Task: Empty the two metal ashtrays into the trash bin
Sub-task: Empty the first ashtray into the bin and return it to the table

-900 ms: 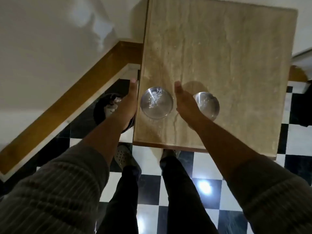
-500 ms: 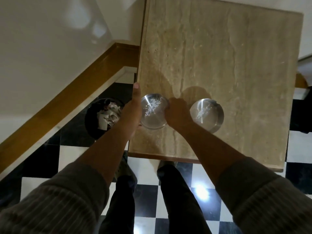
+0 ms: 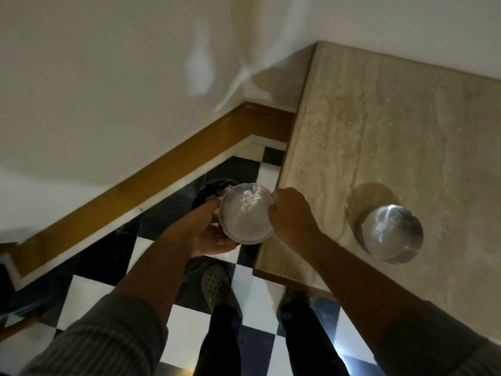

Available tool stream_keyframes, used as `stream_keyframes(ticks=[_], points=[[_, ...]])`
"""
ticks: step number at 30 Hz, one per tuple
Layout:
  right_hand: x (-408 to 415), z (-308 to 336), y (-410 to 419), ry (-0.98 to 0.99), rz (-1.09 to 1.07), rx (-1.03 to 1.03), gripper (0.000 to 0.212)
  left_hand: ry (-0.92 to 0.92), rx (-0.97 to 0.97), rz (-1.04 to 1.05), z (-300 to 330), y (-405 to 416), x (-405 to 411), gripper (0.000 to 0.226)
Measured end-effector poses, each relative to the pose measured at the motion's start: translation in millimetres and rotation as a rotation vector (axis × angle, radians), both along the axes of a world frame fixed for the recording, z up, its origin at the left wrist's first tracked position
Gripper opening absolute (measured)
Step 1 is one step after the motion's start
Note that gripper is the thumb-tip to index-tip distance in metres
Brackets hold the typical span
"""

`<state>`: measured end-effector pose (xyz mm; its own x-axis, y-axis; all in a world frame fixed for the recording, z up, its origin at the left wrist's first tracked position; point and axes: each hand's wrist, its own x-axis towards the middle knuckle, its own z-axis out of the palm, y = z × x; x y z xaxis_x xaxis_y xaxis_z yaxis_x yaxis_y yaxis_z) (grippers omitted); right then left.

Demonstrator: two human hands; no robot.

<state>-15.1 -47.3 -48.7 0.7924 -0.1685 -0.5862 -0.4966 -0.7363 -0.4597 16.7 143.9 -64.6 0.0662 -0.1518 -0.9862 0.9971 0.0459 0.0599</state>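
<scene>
Two hands on one ashtray — left hand cups it from below, right hand has its fingers pinched on the right rim. It's off the desk now, held level past the left edge, ash still inside. Half a second ago it sat on the desk with both hands just closing on it. Trash bin is on the floor just beyond, mostly hidden by the ashtray. Step in hand: carry to the bin. Next — move over the opening, then tip. Second ashtray sits untouched on the desk, right.
</scene>
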Motion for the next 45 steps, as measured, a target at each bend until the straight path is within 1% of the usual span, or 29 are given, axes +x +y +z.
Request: stream_keyframes(ticks=[3,7,10,13,16,18,20,21,23,25,26,28,29,30,31,33,34,35,37,39,42,45], points=[[12,-4,31,-0.035,0.028,0.002,0.024,0.056,-0.144,-0.024,-10,30,2,0.074],[25,-18,64,-0.024,0.043,0.024,0.027,0.083,-0.238,0.052,-27,53,8,0.082],[29,-34,78,-0.011,0.051,0.008,0.03,0.113,-0.271,0.041,-46,66,11,0.091],[24,-51,87,0.017,0.045,0.004,0.028,0.094,-0.249,0.018,-64,75,10,0.091],[18,-64,94,0.018,-0.007,0.063,0.027,0.073,-0.237,-0.005,-76,83,12,0.095],[17,-70,99,-0.002,-0.027,0.126,0.03,0.029,-0.241,0.0,-82,88,15,0.09],[17,-74,102,-0.007,-0.087,0.22,0.027,-0.057,-0.277,-0.024,-85,90,19,0.082],[17,-75,102,0.009,-0.143,0.285,0.027,-0.096,-0.307,-0.046,-86,90,22,0.082],[17,-74,98,0.036,-0.22,0.417,0.034,-0.155,-0.342,-0.109,-86,90,29,0.091],[17,-73,91,0.016,-0.192,0.46,0.033,-0.21,-0.327,-0.179,-86,88,36,0.098],[17,-72,87,0.006,-0.167,0.463,0.031,-0.244,-0.3,-0.224,-84,87,38,0.094],[17,-72,77,-0.005,-0.104,0.469,0.037,-0.341,-0.265,-0.396,-77,80,43,0.076],[15,-72,71,-0.01,-0.053,0.464,0.043,-0.413,-0.252,-0.538,-72,75,43,0.067],[14,-72,66,-0.009,0.008,0.446,0.05,-0.508,-0.218,-0.693,-68,69,43,0.064],[12,-74,61,-0.011,0.068,0.424,0.057,-0.607,-0.152,-0.844,-68,64,41,0.07],[9,-75,52,-0.013,0.216,0.324,0.065,-0.821,0.118,-1.127,-73,55,34,0.103],[7,-75,49,-0.023,0.292,0.27,0.067,-0.948,0.246,-1.221,-76,53,27,0.119],[5,-76,46,-0.042,0.355,0.235,0.067,-1.067,0.328,-1.272,-80,51,21,0.129],[-3,-77,42,-0.09,0.464,0.173,0.07,-1.237,0.388,-1.28,-87,52,10,0.134],[-10,-81,38,-0.15,0.598,0.085,0.073,-1.329,0.409,-1.273,-94,55,7,0.136],[-15,-81,31,-0.314,0.732,-0.035,0.075,-1.388,0.445,-1.302,-104,57,7,0.139],[-12,-67,31,-0.582,0.74,-0.116,0.083,-1.431,0.46,-1.328,-112,62,9,0.14]])
